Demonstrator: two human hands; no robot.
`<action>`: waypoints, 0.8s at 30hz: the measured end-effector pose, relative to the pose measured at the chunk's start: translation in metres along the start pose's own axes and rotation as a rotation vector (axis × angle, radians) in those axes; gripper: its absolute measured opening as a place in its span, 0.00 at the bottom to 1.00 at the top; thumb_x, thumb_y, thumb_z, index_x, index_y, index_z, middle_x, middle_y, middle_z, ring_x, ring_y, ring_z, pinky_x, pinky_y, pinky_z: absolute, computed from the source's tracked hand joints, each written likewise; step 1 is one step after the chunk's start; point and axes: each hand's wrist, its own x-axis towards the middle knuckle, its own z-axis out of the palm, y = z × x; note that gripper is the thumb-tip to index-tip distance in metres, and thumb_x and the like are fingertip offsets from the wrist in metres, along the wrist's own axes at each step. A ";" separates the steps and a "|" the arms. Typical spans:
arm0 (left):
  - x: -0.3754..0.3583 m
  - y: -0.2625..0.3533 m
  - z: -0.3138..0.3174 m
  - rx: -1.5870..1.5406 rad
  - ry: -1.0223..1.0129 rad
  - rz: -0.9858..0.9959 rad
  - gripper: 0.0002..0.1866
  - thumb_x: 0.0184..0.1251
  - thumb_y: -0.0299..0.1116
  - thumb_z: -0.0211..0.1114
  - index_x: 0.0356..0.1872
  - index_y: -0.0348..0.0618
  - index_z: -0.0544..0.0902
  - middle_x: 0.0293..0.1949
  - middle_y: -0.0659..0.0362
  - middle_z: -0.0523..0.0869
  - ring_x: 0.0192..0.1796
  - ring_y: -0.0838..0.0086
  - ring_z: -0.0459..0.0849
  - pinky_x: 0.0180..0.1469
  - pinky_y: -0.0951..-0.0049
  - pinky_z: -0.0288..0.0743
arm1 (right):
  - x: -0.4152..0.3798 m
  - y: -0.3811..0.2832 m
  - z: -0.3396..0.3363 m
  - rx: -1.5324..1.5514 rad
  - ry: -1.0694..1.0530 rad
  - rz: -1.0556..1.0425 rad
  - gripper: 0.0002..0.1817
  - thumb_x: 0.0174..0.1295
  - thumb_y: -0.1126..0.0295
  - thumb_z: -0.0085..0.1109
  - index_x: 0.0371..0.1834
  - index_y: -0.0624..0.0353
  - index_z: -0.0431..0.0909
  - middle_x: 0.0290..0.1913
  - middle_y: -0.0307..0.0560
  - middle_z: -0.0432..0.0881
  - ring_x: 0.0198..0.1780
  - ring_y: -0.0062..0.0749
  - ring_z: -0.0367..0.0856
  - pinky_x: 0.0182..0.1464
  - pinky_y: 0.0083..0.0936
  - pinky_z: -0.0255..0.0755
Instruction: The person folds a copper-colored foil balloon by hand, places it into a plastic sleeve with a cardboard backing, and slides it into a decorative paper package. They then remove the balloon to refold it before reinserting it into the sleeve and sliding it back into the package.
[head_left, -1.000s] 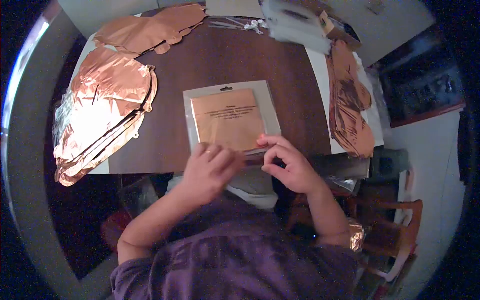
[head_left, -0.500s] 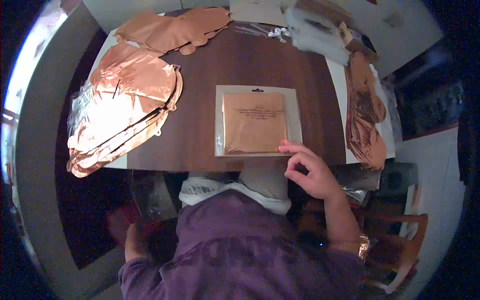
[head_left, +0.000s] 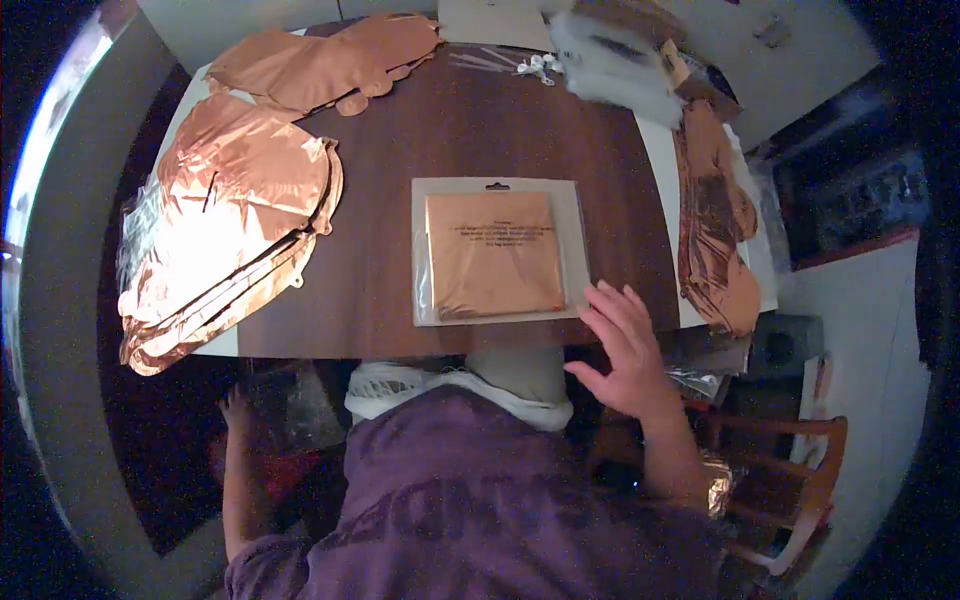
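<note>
A clear plastic packet (head_left: 497, 252) holding a folded rose-gold foil sheet lies flat on the dark wooden table (head_left: 470, 130), near its front edge. My right hand (head_left: 625, 350) hovers with spread fingers at the packet's lower right corner, fingertips at or just off the plastic, holding nothing. My left hand (head_left: 233, 410) is down below the table's edge at the lower left, in the dark beside a clear plastic piece (head_left: 290, 405); whether it grips anything is unclear.
A stack of rose-gold foil balloons (head_left: 225, 225) covers the table's left side, with more foil shapes (head_left: 320, 60) at the back left and another pile (head_left: 712, 230) along the right edge. Clear wrappers and packets (head_left: 610, 55) lie at the back. A wooden chair (head_left: 790, 470) stands at the right.
Both hands were at the packet's near edge. My left hand dropped below the table at the left, and my right hand opened its fingers beside the packet, which now lies flat.
</note>
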 end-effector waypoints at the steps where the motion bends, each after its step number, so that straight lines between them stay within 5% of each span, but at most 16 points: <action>1: 0.011 0.013 -0.006 0.028 0.075 0.082 0.09 0.56 0.32 0.63 0.35 0.38 0.83 0.37 0.47 0.85 0.42 0.51 0.83 0.44 0.51 0.76 | 0.000 0.002 0.006 -0.054 -0.023 -0.010 0.37 0.47 0.65 0.75 0.64 0.57 0.71 0.71 0.50 0.67 0.73 0.48 0.63 0.74 0.52 0.54; 5: 0.029 0.115 -0.060 -0.037 0.329 0.362 0.11 0.54 0.36 0.66 0.35 0.41 0.83 0.37 0.50 0.85 0.41 0.54 0.83 0.44 0.53 0.75 | -0.007 0.010 0.029 -0.191 -0.086 -0.061 0.42 0.46 0.64 0.74 0.68 0.57 0.68 0.73 0.49 0.65 0.75 0.47 0.61 0.76 0.51 0.52; 10: 0.040 0.290 -0.152 -0.228 0.342 0.976 0.16 0.48 0.43 0.75 0.36 0.47 0.84 0.37 0.59 0.83 0.38 0.65 0.81 0.42 0.59 0.72 | -0.012 0.011 0.038 -0.187 0.030 -0.099 0.36 0.46 0.68 0.73 0.64 0.58 0.73 0.69 0.49 0.70 0.72 0.47 0.66 0.74 0.52 0.55; 13: 0.075 0.336 -0.149 -0.162 0.271 0.989 0.22 0.52 0.44 0.74 0.48 0.49 0.83 0.51 0.55 0.83 0.55 0.64 0.81 0.63 0.54 0.68 | -0.016 0.010 0.036 -0.187 0.099 -0.112 0.30 0.47 0.69 0.73 0.57 0.58 0.77 0.64 0.49 0.76 0.68 0.46 0.72 0.73 0.51 0.58; 16: 0.088 0.334 -0.108 -0.301 0.198 1.121 0.14 0.56 0.39 0.73 0.43 0.50 0.85 0.48 0.58 0.85 0.59 0.63 0.80 0.68 0.49 0.63 | -0.022 0.016 0.036 -0.158 0.187 -0.142 0.21 0.48 0.69 0.73 0.48 0.56 0.81 0.56 0.46 0.81 0.60 0.45 0.77 0.68 0.50 0.64; 19: 0.083 0.330 -0.107 -0.478 0.155 1.030 0.11 0.54 0.35 0.73 0.38 0.50 0.84 0.48 0.60 0.85 0.63 0.61 0.77 0.70 0.46 0.59 | -0.018 0.023 0.033 -0.033 0.234 -0.160 0.14 0.50 0.68 0.72 0.40 0.54 0.82 0.52 0.44 0.82 0.53 0.44 0.79 0.59 0.47 0.70; 24: 0.082 0.349 -0.124 -0.439 0.072 0.674 0.08 0.52 0.32 0.72 0.34 0.50 0.83 0.40 0.61 0.85 0.52 0.59 0.80 0.66 0.51 0.58 | 0.002 0.017 0.031 0.144 0.131 0.185 0.14 0.52 0.67 0.72 0.36 0.56 0.77 0.43 0.47 0.79 0.44 0.47 0.78 0.47 0.41 0.72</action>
